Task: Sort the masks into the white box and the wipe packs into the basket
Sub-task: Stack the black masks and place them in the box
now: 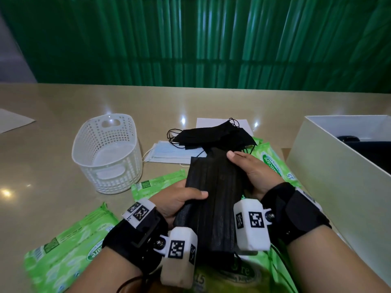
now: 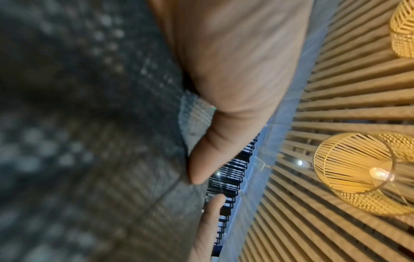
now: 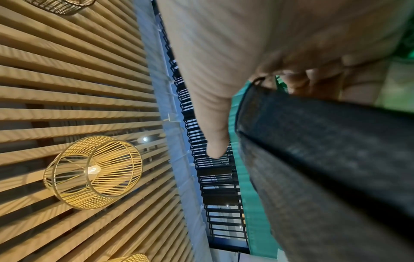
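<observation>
Here both hands (image 1: 218, 187) grip black masks (image 1: 213, 199); basket (image 1: 105, 155) left, white box (image 1: 330, 166) right.

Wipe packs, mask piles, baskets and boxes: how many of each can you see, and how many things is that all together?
Green wipe packs: 4 in view
Black mask piles: 2, one held up and one on the table
Light blue mask pile: 1
Basket: 1
White box: 1
Total: 9
</observation>
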`<action>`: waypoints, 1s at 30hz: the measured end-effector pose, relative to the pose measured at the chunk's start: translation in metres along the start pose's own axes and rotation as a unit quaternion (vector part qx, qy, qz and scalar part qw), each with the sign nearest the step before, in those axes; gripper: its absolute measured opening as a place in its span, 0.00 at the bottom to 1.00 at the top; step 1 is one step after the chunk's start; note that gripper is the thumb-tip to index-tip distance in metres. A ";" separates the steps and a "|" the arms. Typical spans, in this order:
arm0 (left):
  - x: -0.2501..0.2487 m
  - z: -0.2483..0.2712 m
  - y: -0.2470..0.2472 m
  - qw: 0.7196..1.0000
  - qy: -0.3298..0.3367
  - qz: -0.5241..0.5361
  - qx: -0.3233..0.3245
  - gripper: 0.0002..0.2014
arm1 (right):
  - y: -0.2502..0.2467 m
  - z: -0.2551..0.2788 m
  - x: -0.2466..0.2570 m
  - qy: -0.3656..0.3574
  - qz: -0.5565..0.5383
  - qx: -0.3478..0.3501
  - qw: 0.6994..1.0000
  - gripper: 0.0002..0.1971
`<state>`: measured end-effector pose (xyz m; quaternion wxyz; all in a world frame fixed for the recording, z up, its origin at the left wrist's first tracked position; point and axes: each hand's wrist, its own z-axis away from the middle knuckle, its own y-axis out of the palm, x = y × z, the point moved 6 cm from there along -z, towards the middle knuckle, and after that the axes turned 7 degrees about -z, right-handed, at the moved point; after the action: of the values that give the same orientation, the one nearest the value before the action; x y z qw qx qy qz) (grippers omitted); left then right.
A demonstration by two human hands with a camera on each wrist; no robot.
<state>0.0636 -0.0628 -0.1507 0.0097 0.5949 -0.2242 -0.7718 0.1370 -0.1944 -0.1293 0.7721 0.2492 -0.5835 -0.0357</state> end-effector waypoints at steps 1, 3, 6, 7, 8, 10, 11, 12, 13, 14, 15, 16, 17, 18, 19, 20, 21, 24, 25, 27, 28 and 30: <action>0.001 0.001 0.003 1.000 -0.005 -0.012 0.002 0.23 | 0.000 0.001 0.001 -0.006 -0.002 0.006 1.000 0.24; 0.002 0.002 0.006 1.000 -0.005 -0.031 -0.001 0.21 | -0.005 0.001 0.005 -0.028 0.005 -0.001 1.000 0.09; 0.002 0.002 0.002 0.998 0.001 -0.052 -0.021 0.20 | -0.015 0.000 0.015 -0.091 -0.004 -0.052 0.995 0.03; 0.002 0.002 -0.001 0.998 0.004 -0.054 -0.031 0.20 | -0.018 0.000 0.018 -0.104 -0.022 -0.069 0.992 0.05; 0.001 0.001 -0.004 0.998 0.009 -0.052 -0.044 0.19 | -0.022 -0.002 0.020 -0.115 -0.043 -0.083 0.989 0.06; -0.003 0.000 -0.012 0.996 0.027 -0.035 -0.080 0.14 | -0.029 -0.002 0.024 -0.131 -0.084 -0.105 0.982 0.07; -0.006 0.000 -0.015 0.994 0.039 -0.019 -0.096 0.13 | -0.031 -0.002 0.025 -0.138 -0.095 -0.117 0.979 0.07; -0.008 0.000 -0.017 0.993 0.049 -0.002 -0.109 0.13 | -0.034 -0.001 0.027 -0.146 -0.097 -0.129 0.976 0.08; -0.010 0.000 -0.019 0.991 0.058 0.009 -0.120 0.13 | -0.036 0.000 0.028 -0.156 -0.103 -0.139 0.972 0.09; -0.011 0.000 -0.020 0.989 0.066 0.013 -0.131 0.13 | -0.038 0.000 0.030 -0.167 -0.112 -0.147 0.968 0.10; -0.012 0.000 -0.022 0.987 0.070 0.010 -0.144 0.12 | -0.039 0.002 0.032 -0.175 -0.127 -0.155 0.964 0.11; -0.013 0.001 -0.024 0.985 0.073 0.002 -0.156 0.12 | -0.041 0.002 0.034 -0.181 -0.143 -0.163 0.959 0.12; -0.015 0.002 -0.025 0.983 0.075 -0.011 -0.166 0.11 | -0.044 0.002 0.036 -0.184 -0.165 -0.170 0.954 0.12; -0.016 0.004 -0.027 0.982 0.076 -0.027 -0.173 0.10 | -0.046 0.001 0.036 -0.185 -0.190 -0.176 0.948 0.12; -0.018 0.005 -0.028 0.980 0.076 -0.043 -0.178 0.09 | -0.049 0.000 0.037 -0.181 -0.213 -0.178 0.943 0.11; -0.020 0.007 -0.029 0.979 0.076 -0.056 -0.181 0.09 | -0.051 -0.002 0.037 -0.172 -0.232 -0.176 0.941 0.10; -0.022 0.009 -0.030 0.977 0.077 -0.064 -0.186 0.09 | -0.051 -0.002 0.036 -0.159 -0.240 -0.172 0.942 0.10; -0.028 0.013 -0.036 0.972 0.082 -0.074 -0.206 0.10 | -0.051 0.001 0.034 -0.110 -0.189 -0.160 0.963 0.13; -0.030 0.015 -0.039 0.971 0.082 -0.075 -0.211 0.11 | -0.050 0.002 0.032 -0.097 -0.164 -0.154 0.970 0.13; -0.033 0.017 -0.043 0.970 0.083 -0.075 -0.215 0.13 | -0.044 0.003 0.030 -0.075 -0.118 -0.124 0.982 0.09; -0.035 0.018 -0.045 0.971 0.084 -0.072 -0.213 0.13 | -0.038 0.003 0.028 -0.067 -0.105 -0.101 0.987 0.05; -0.036 0.019 -0.046 0.972 0.084 -0.069 -0.210 0.13 | -0.028 0.004 0.028 -0.069 -0.113 -0.055 0.990 0.06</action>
<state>0.0682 -0.0047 -0.1308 0.0999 0.6567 -0.0141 -0.7474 0.1488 -0.2296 -0.1152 0.7335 0.2679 -0.6006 -0.1717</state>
